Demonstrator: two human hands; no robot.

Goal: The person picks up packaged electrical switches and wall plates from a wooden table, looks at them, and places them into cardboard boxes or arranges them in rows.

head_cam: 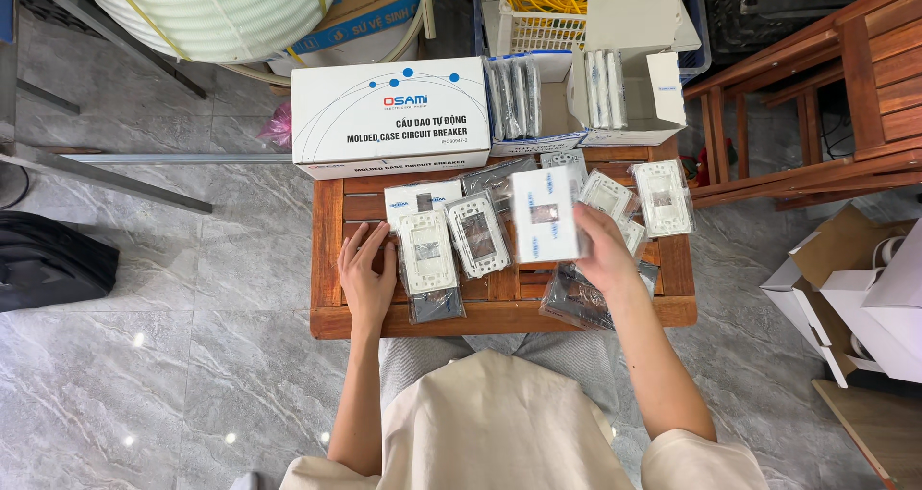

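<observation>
Two hands sorting wall plates on a desk (331, 250)
Right hand (603, 250) grips a white box (545, 215); left hand (368, 274) rests flat, released (several bagged plates (427, 250) already laid out, more boxed behind).

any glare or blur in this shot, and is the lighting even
Head view: even, soft light with faint shadows; small glare spots on the glossy floor and sheen on the wrapped plates; the right hand and its white box look slightly motion-blurred; edges bow from the wide lens.
</observation>
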